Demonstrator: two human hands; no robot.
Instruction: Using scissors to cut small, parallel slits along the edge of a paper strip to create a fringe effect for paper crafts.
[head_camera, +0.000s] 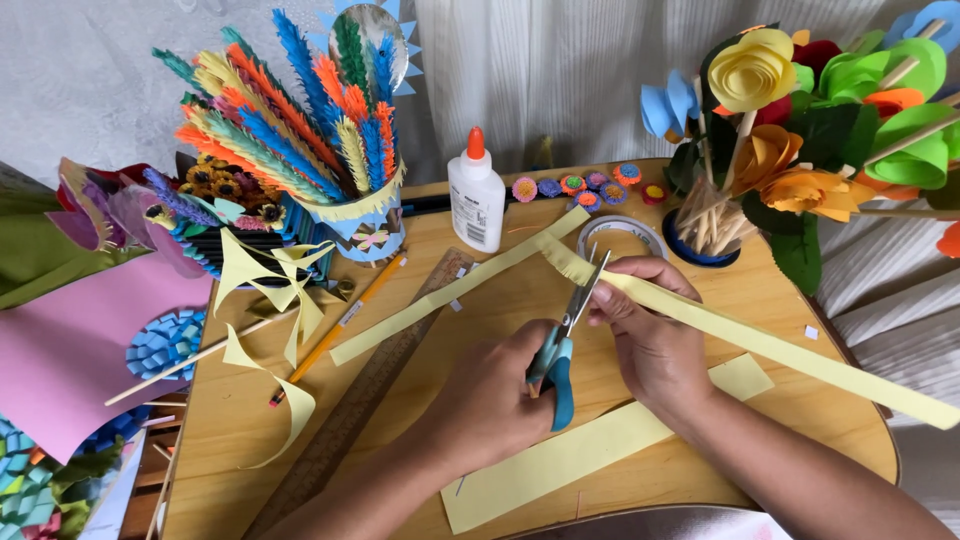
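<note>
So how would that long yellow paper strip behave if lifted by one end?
The yellow strip is thin and long, so it would probably flop and sag. Its fringed end by the scissors looks easily torn. Likely very light.

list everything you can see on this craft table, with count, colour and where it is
Scissors: one, blue-handled, centre.
Fringed strip: one, pale yellow, centre to right edge.
Loose strips: two, pale yellow, middle and front.
Glue bottle: one, white, orange cap, back.
Ruler: one, wooden, diagonal, left of centre.
Tape roll: one, back.
Paper feathers: many, multicoloured, back left.
Paper flowers: many, back right.
Pink sheet: one, left.
Left hand: holds scissors.
Right hand: pinches fringed strip.
</note>
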